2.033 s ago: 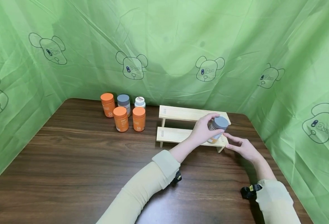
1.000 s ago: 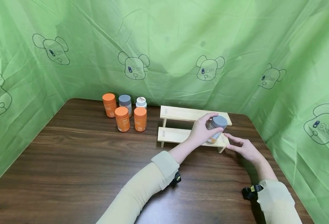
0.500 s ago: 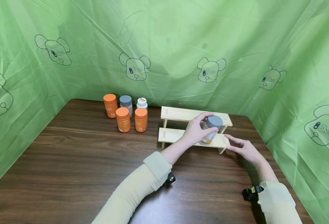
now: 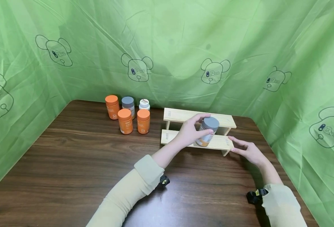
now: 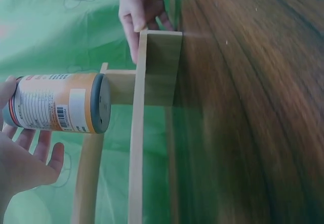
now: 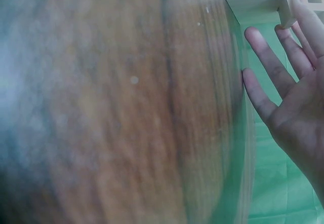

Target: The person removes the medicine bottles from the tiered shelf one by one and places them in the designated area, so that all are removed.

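My left hand (image 4: 187, 134) grips a supplement bottle (image 4: 210, 123) with a grey cap and a white-and-orange label, thumb on the near side and fingers behind. The bottle is upright over the lower step of a two-tier wooden display rack (image 4: 174, 135). In the left wrist view, a gap shows between the bottle's base (image 5: 104, 105) and the step's board (image 5: 137, 133). My right hand (image 4: 248, 151) holds the right end of the lower step between thumb and fingertips. Its other fingers (image 6: 268, 57) spread loosely beside the rack in the right wrist view.
Left of the rack stand three orange bottles (image 4: 125, 122), another grey-capped bottle (image 4: 128, 102) and a small white bottle (image 4: 144, 104). The dark wooden table (image 4: 84, 164) meets a green curtain (image 4: 172, 47) at the back and sides.
My left hand has carried the grey-capped bottle leftward along the lower step, from its right end toward its middle. My right hand has stayed at the step's right end.
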`<state>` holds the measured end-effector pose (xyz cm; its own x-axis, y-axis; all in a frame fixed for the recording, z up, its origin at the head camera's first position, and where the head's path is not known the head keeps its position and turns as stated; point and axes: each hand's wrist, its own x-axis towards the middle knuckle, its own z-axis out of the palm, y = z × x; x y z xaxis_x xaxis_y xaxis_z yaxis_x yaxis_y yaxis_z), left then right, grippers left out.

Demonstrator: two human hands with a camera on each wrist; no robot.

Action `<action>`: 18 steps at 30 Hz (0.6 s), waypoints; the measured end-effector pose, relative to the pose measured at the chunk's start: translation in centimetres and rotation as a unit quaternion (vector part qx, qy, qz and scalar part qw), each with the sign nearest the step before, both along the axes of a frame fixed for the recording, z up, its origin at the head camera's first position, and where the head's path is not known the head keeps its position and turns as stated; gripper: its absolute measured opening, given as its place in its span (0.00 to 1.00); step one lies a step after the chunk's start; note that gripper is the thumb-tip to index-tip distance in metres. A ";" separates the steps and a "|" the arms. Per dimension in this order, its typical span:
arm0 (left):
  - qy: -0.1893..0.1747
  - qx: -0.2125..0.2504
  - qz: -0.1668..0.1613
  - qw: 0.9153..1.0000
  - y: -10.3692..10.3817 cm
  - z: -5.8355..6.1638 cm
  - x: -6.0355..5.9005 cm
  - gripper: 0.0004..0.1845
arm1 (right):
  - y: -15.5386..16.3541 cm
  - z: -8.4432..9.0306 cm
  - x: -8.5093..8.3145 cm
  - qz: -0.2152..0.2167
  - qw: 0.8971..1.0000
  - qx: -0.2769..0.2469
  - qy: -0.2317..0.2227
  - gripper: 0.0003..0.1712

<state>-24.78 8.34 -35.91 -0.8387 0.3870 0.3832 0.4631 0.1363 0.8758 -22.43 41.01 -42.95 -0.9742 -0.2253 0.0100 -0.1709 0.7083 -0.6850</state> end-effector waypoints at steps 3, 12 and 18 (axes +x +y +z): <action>-0.002 -0.002 -0.004 1.000 -0.8 0.3 0.1 0.30 | 0.0 0.1 0.0 -0.004 1.000 0.007 0.000 0.32; 0.006 0.000 -0.030 1.000 -3.5 1.2 0.1 0.30 | 0.0 0.0 0.1 0.000 1.000 0.001 0.003 0.32; 0.009 -0.005 -0.033 0.999 -5.3 1.6 0.3 0.29 | 0.1 -0.2 -0.1 0.006 1.000 -0.003 0.007 0.32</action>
<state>-24.45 3.01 -34.29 -0.8035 0.4454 0.3949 0.4879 0.1125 0.8656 -22.49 41.11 -43.16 -0.9714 -0.2359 0.0255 -0.1885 0.7019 -0.6869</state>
